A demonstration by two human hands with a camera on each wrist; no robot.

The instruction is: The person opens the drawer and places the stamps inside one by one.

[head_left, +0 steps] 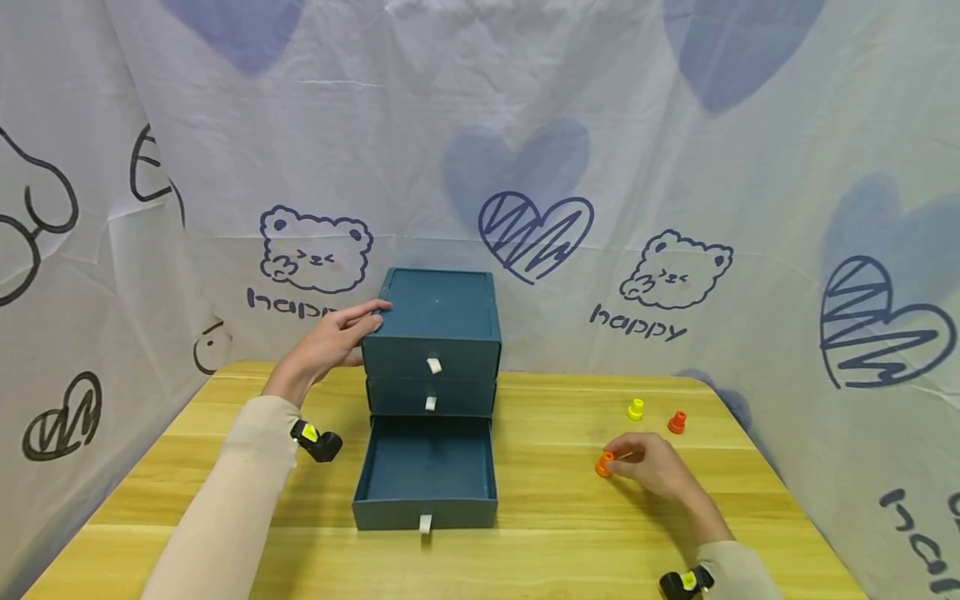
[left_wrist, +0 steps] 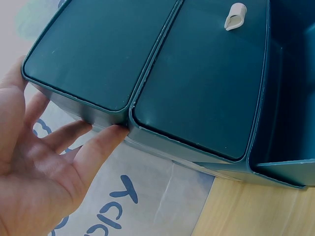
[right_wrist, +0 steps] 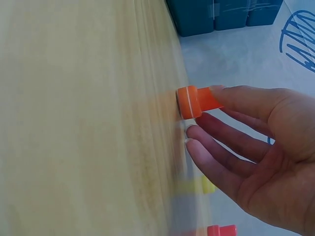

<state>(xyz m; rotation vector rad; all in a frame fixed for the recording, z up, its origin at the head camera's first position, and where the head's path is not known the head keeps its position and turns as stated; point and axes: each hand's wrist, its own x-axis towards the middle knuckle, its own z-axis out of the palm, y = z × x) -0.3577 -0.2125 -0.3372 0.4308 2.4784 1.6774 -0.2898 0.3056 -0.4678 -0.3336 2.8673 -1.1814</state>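
A dark teal box of three drawers (head_left: 438, 304) stands on the table, its bottom drawer (head_left: 423, 467) pulled out with a bare inside. My left hand (head_left: 330, 342) rests against the box's left side, some fingers over the top edge; in the left wrist view the fairly straight fingers (left_wrist: 101, 145) touch the side wall. To the right of the box, my right hand (head_left: 656, 467) pinches a small orange stepped peg (head_left: 604, 464) by its narrow upper part between thumb and fingers. In the right wrist view the wide base of the orange peg (right_wrist: 189, 102) is right at the tabletop.
Beyond the right hand, a yellow peg (head_left: 636, 409) and a red peg (head_left: 677, 422) stand upright on the wooden table (head_left: 555, 517). White pull tabs (head_left: 425, 524) stick out from the drawer fronts. A printed white cloth (head_left: 420, 167) hangs behind and beside the table.
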